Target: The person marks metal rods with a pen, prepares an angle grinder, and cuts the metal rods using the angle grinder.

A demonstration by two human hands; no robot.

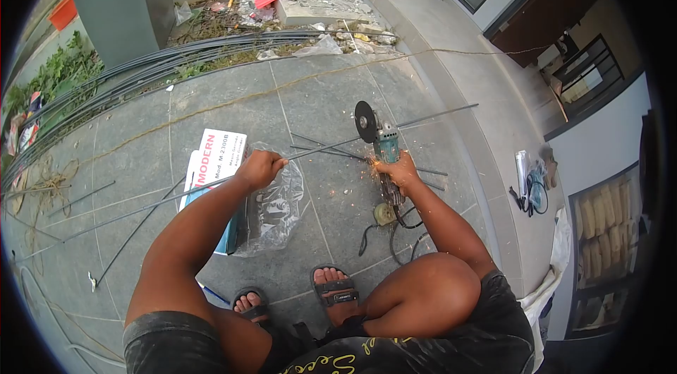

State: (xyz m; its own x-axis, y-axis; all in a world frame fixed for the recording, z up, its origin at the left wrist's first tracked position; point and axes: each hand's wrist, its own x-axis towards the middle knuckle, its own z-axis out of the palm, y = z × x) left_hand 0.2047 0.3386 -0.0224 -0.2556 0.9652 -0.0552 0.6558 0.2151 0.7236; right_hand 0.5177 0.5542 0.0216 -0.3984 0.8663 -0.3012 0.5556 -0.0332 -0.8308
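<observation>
Black shirt (395, 354) with yellow lettering is filling the bottom edge, the person squatting in sandals (337, 289) on a tiled floor (211, 279). Left hand (261, 169) is closing fully around a long metal rod (321, 147), palm down. Right hand (400, 171) is wrapping the body of a teal angle grinder (387, 149); its black disc (364, 122) is sitting right by the rod, contact unclear. Sparks (374, 165) are showing beside the right hand. Rod is running slantwise from lower left, over the box, past the disc to upper right. More rods (324, 151) are lying near it.

Handling, judging by looks: rod is seeming stiff, thin, a bit whippy at that length, maybe rough; best hold is well back from the disc. Grinder is probably feeling heavy and shaky; body grip is making sense, fingers clear of the disc. Its cord (400, 238) is trailing behind.

Containers: white-and-teal box (218, 150), marked MODERN, is standing under the left forearm, contents not showing. Clear plastic bag (273, 222) is lying crumpled beside it, looking mostly flat. Orange bucket (63, 13) is sitting far upper left, inside not visible.
</observation>
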